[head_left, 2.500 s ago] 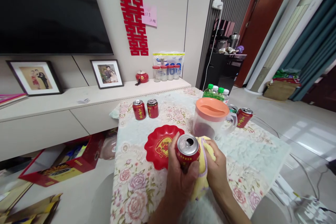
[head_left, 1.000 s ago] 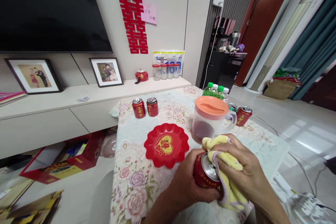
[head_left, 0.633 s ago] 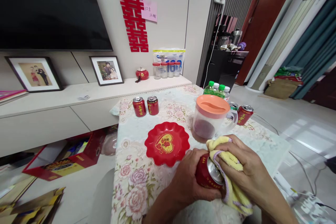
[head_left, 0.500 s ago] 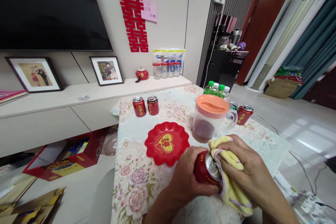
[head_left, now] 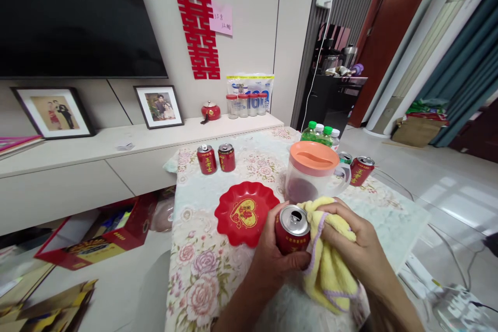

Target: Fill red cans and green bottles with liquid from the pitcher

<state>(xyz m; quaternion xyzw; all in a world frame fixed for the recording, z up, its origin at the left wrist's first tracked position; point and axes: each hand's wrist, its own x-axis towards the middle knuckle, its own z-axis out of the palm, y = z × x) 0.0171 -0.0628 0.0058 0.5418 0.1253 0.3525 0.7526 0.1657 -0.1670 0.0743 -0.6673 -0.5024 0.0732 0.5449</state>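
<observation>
Low over the front of the table, my left hand (head_left: 272,254) wraps around a red drink can (head_left: 292,236). The can stands nearly upright, its opened silver top facing me. Bunched in my right hand (head_left: 360,233) is a yellow cloth (head_left: 330,264) with purple edging, pressed against the can's right side. Left of my hands lies a red scalloped plate (head_left: 225,220) with a gold heart design. Just behind the can is a clear pitcher (head_left: 307,181) with an orange lid and dark contents at its bottom.
Two red cans (head_left: 207,160) stand at the table's back left, another red can (head_left: 361,171) at the right. Several bottles (head_left: 322,134) with green and white caps are behind the pitcher. A floral tablecloth (head_left: 206,275) covers the table. Picture frames (head_left: 158,106) stand on the cabinet.
The held can has tilted from leaning right to nearly upright and shifted slightly left and up. My right hand and the cloth have moved a little left with it.
</observation>
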